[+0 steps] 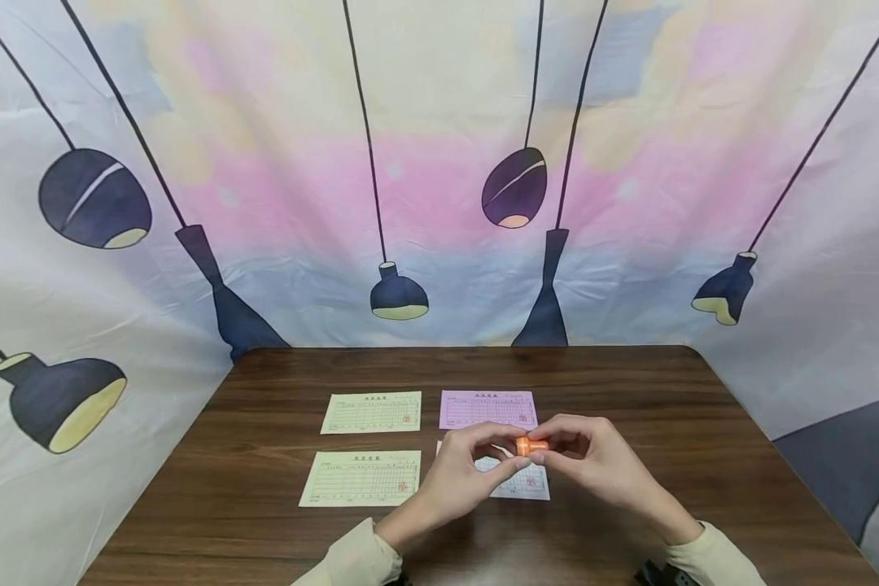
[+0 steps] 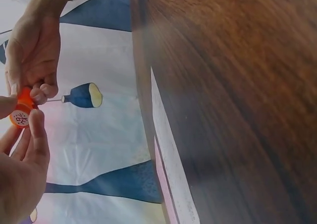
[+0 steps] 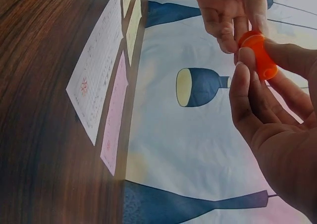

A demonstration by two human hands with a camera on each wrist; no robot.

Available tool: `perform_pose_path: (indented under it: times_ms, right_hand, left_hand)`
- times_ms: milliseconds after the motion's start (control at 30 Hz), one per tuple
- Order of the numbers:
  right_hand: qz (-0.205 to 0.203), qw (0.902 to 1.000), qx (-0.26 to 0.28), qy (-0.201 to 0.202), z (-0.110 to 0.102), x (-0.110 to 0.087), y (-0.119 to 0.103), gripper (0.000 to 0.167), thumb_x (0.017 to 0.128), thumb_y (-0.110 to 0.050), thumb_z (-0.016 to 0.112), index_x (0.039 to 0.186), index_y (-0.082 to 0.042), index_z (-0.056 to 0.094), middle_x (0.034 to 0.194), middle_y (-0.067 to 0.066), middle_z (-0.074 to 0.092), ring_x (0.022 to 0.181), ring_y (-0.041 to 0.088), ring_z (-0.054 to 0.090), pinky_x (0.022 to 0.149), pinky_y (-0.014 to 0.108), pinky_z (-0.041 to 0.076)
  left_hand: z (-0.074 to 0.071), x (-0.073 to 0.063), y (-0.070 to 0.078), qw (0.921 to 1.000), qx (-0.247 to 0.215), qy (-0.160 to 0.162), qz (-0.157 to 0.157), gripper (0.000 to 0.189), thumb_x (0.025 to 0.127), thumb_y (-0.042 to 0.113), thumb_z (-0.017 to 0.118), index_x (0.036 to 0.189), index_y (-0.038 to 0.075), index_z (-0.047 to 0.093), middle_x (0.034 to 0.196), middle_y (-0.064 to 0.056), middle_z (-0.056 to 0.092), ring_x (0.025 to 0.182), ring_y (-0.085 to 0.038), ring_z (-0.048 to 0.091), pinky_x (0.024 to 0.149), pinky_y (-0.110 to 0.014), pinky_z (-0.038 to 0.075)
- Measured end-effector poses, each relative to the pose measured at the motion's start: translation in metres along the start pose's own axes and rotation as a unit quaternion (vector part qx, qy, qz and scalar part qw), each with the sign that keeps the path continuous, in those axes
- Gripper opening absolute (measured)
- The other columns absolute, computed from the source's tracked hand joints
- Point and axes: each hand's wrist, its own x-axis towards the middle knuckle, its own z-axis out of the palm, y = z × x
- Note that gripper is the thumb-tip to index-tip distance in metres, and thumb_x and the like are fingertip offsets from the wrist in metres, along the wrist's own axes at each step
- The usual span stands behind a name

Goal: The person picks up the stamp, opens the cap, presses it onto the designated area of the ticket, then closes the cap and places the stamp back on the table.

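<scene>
A small orange stamp (image 1: 531, 446) is held above the table between both hands. My left hand (image 1: 463, 474) pinches its wider end between thumb and fingers. With thumb and fingertips, my right hand (image 1: 606, 461) grips the narrower handle end. In the left wrist view the stamp's wide end (image 2: 20, 118) has a round white face with a red mark. Below the hands lies a white printed form (image 1: 523, 486), partly covered by them. Behind it is a pink form (image 1: 487, 408), its lower edge partly hidden. Both carry a red stamp mark near their right lower corners.
Two pale green forms, one at the back (image 1: 371, 413) and one nearer (image 1: 361, 478), lie left of the hands, each with a red mark. The dark wooden table (image 1: 212, 505) ends at a printed cloth backdrop (image 1: 454, 301).
</scene>
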Motion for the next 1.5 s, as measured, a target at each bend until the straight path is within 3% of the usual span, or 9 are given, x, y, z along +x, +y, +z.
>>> perform_pose_path:
  times_ms: [133,267,667,967,1167,1367,1500]
  right_hand:
    - [0.025,0.9996,-0.007,0.011,-0.001,0.0,0.003,0.015,0.094,-0.013,0.08,0.108,-0.014,0.079,0.093,0.004,0.079,0.077,0.006,0.071,0.065,0.026,0.061]
    - [0.049,0.9983,-0.02,0.026,-0.002,0.001,0.006,0.015,0.093,-0.016,0.082,0.108,-0.015,0.08,0.095,0.001,0.079,0.079,0.008,0.072,0.067,0.025,0.061]
    - [0.072,0.9901,-0.083,0.088,-0.016,0.003,0.027,0.016,0.089,-0.017,0.086,0.104,-0.016,0.081,0.096,0.001,0.078,0.078,0.003,0.067,0.067,0.023,0.06]
    - [0.036,0.9761,-0.187,0.104,-0.023,0.005,0.048,0.019,0.083,-0.009,0.089,0.101,-0.012,0.083,0.089,-0.006,0.074,0.076,-0.003,0.063,0.065,0.019,0.058]
    - [0.056,0.969,-0.224,0.088,-0.029,0.005,0.064,0.017,0.085,-0.008,0.088,0.101,-0.009,0.083,0.088,-0.005,0.072,0.074,-0.004,0.059,0.063,0.019,0.054]
    - [0.112,0.9622,-0.246,0.031,-0.037,0.005,0.078,0.018,0.09,-0.011,0.084,0.107,-0.006,0.082,0.089,-0.004,0.07,0.073,0.0,0.054,0.062,0.019,0.049]
    - [0.123,0.958,-0.259,0.0,-0.043,0.004,0.085,0.015,0.09,-0.008,0.082,0.105,-0.005,0.082,0.086,-0.004,0.068,0.07,0.001,0.052,0.059,0.02,0.047]
  left_hand:
    - [-0.002,0.001,-0.003,0.9992,0.017,0.004,-0.036,0.028,0.097,0.022,0.078,0.123,0.013,0.076,0.114,-0.007,0.081,0.099,-0.015,0.076,0.085,-0.025,0.064]
    - [-0.006,0.0,-0.009,0.9975,0.034,0.014,-0.061,0.028,0.096,0.022,0.079,0.123,0.014,0.077,0.113,-0.008,0.081,0.096,-0.014,0.075,0.084,-0.024,0.064]
    - [-0.028,0.0,-0.019,0.992,0.065,0.046,-0.098,0.014,0.098,0.02,0.077,0.112,0.018,0.079,0.103,0.0,0.082,0.088,-0.008,0.073,0.081,-0.022,0.061]
    - [-0.044,-0.004,-0.021,0.9874,0.099,0.057,-0.109,0.012,0.098,0.015,0.075,0.107,0.022,0.08,0.103,0.002,0.081,0.09,-0.008,0.073,0.081,-0.022,0.061]
    - [-0.06,-0.009,-0.025,0.9836,0.135,0.035,-0.115,0.01,0.101,0.018,0.072,0.106,0.021,0.079,0.104,0.0,0.08,0.086,-0.007,0.071,0.077,-0.021,0.06]
    - [-0.082,-0.017,-0.027,0.9756,0.183,0.021,-0.119,0.012,0.102,0.015,0.07,0.106,0.021,0.079,0.107,-0.002,0.08,0.088,-0.009,0.071,0.077,-0.021,0.06]
    - [-0.097,-0.021,-0.028,0.9696,0.215,0.016,-0.114,0.013,0.102,0.015,0.07,0.106,0.021,0.08,0.107,0.001,0.079,0.089,-0.009,0.072,0.076,-0.02,0.06]
